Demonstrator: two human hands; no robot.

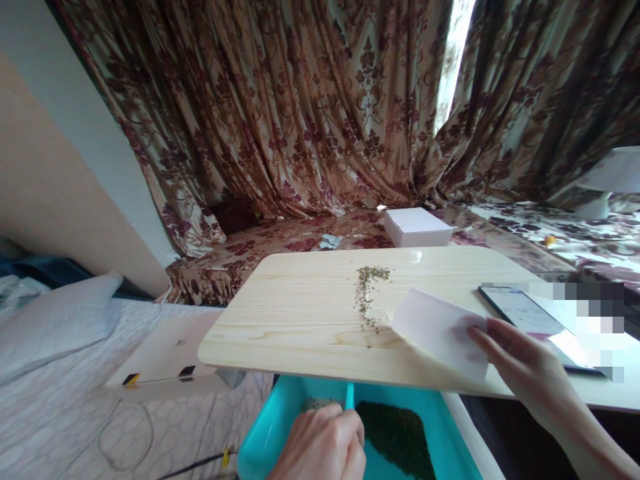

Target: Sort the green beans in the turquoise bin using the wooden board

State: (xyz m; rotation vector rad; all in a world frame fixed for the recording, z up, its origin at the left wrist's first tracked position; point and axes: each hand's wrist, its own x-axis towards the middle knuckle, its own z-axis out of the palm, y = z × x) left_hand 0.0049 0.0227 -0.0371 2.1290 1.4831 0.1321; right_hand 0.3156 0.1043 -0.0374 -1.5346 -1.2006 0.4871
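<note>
My right hand (525,363) pinches a white card (435,330) by its right end, and the card slants over the wooden board. Near the card's left tip lie pale grains (384,316). A strip of small greenish-brown grains (367,287) runs beside them on the board. Below the board's front edge, my left hand (325,443) is closed at the divider (349,395) of a turquoise tub (285,400), with its fingers curled over it. Pale grains (320,403) show in the tub's left compartment, and a dark green heap (397,433) fills part of the right one.
The wooden board (280,320) bears a phone (540,327) at its right. Behind it sit a white box (417,227) and a crumpled cloth (330,241). A white carton (165,350) and cables (125,437) lie on the bed at left. Curtains hang behind.
</note>
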